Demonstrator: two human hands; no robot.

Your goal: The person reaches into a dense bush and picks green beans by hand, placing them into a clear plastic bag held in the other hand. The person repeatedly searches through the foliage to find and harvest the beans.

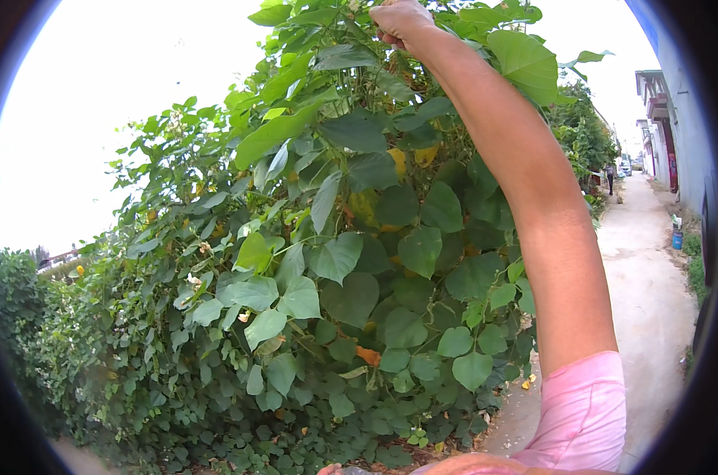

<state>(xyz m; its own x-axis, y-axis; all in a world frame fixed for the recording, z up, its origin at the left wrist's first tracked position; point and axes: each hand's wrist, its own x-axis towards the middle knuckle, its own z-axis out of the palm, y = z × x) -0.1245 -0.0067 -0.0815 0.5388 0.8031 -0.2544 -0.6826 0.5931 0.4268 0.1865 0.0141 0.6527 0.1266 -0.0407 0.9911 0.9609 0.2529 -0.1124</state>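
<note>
A tall, dense climbing bean-like vine (359, 261) with broad green leaves and a few small pale flowers fills the middle of the view. My right arm stretches up along its right side. High among the top leaves is my right hand (406, 22), its fingers curled closed. What they grip, if anything, is hidden by the hand and the upper edge. A large light-green leaf (523, 65) hangs just right of my right wrist. At the lower edge a sliver of skin shows, perhaps my left hand (329, 470); its fingers cannot be made out.
A concrete lane (640, 261) runs away on the right beside a pale wall (690, 134). A small blue container (677, 238) stands by that wall. Far down the lane is a person (610, 179). Yellowed leaves and an orange withered leaf (368, 355) show among the green.
</note>
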